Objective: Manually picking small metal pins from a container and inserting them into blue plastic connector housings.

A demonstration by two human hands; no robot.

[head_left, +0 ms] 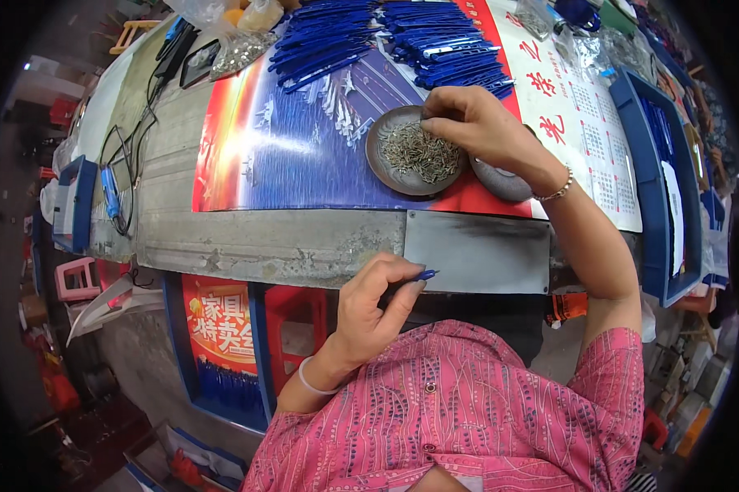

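"Blue piece (426, 275) in the left hand (382, 303), pinched between thumb and forefinger, thin tip poking out to the right. Why grip it so?"

"Likely to leave that tip exposed. Held by the near edge of the grey plate (478, 250), close to the body; steadier there, I'd judge."

"And the right hand (474, 123)?"

"Over the far side of the round dish (373, 164). Thumb and forefinger drawn narrow. Whether a metal bit sits between them, cannot tell from where I stand."

"Dish holds a loose heap of small metal pieces (423, 154). Raised rim probably keeps them from scattering."

"Placed within the right arm's easy reach, too. Second dish (501, 182), seemingly, just beside it, partly hidden by the arm."

"Blue pens (328, 41) at the back?"

"Two piles on the printed sheet (279, 176), most lying roughly side by side. Presumably put there to be out of the hands' way. More blue ones in the crate (178, 332) below the tabletop"
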